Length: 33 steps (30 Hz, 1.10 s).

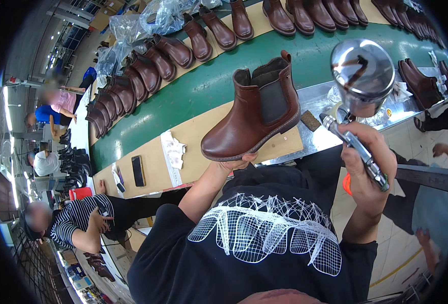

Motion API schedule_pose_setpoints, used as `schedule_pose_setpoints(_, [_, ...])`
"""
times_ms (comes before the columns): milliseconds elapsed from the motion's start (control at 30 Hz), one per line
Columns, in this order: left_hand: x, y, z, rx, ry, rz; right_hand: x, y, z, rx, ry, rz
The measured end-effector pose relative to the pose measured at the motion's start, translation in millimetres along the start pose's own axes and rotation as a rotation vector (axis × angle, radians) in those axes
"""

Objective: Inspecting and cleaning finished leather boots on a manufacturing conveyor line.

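My left hand (235, 163) is closed under the sole of a brown leather ankle boot (239, 119) and holds it up, toe to the left. The boot has dark elastic side panels and a pull tab at the back. In my right hand (368, 157) is a metal spray gun (356, 144), with my fingers wrapped round its body. A shiny round cup (363, 71) with a brown streak sits on top of the gun. The gun is apart from the boot, to its right, and its front end points left toward the heel.
Rows of brown boots (171, 50) line the far side of the green belt (183, 91). On the cardboard-covered bench lie a phone (138, 171), a stained white cloth (173, 149) and a brown pad (310, 121). A person in a striped shirt (82, 220) is at the left.
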<state>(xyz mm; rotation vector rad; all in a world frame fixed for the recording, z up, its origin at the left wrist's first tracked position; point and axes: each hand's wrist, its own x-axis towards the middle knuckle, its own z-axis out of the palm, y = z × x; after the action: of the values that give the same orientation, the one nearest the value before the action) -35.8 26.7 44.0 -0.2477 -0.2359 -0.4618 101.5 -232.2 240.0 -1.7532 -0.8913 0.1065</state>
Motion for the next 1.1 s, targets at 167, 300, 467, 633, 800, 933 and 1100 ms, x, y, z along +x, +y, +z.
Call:
schedule_pose_setpoints(167, [-7,-10,7,-0.161,0.299,0.322,20,19,3,0.047,0.067,-0.086])
schedule_pose_setpoints(300, [1,-5,14,0.026,0.063,0.305,23,29,11,0.129,0.148,0.029])
schedule_pose_setpoints(467, [5,-9,30,0.146,0.070,0.322,5,20,5,0.144,0.004,0.035])
schedule_pose_setpoints(633, [5,-8,30,0.072,0.074,0.319,4,5,15,0.131,-0.014,0.001])
schedule_pose_setpoints(800, [10,-6,31,0.135,0.051,0.327,2,5,15,0.118,-0.024,-0.009])
schedule_pose_setpoints(933, [8,-6,31,0.144,0.129,0.371,-6,8,18,0.103,-0.060,0.030])
schedule_pose_setpoints(1100, [-1,7,17,0.211,-0.011,0.199,-14,13,22,0.134,-0.113,0.089])
